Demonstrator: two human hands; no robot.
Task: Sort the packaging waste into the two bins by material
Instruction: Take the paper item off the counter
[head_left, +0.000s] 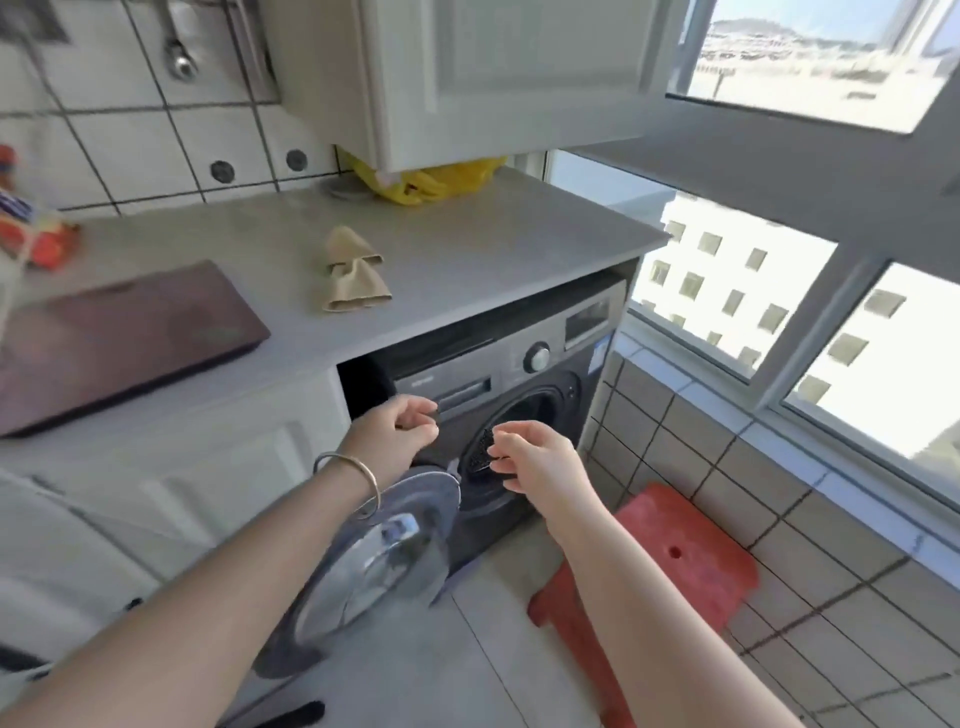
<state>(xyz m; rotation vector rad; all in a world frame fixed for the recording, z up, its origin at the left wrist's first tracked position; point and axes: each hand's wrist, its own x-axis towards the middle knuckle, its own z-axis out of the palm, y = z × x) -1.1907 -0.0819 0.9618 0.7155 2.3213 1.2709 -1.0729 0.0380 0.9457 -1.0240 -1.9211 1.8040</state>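
Both of the person's arms reach toward the washing machine (519, 364), whose round door (379, 551) hangs swung open at seven o'clock of the drum opening. The right hand (535, 457) pinches a small black mesh-textured piece (480, 449) between thumb and curled fingers just in front of the drum, while the left hand (400, 428), a bangle (358, 480) on its wrist, has its fingers curled at ten o'clock of that piece; whether it pinches anything cannot be told. On the countertop (467, 249), at twelve o'clock of the hands, lies a folded tan item (350, 273), with a yellow bag (431, 182) farther back under the cabinet (493, 78) and a dark board (119, 338) at nine o'clock; a red stool (670, 561) stands on the floor at four o'clock.
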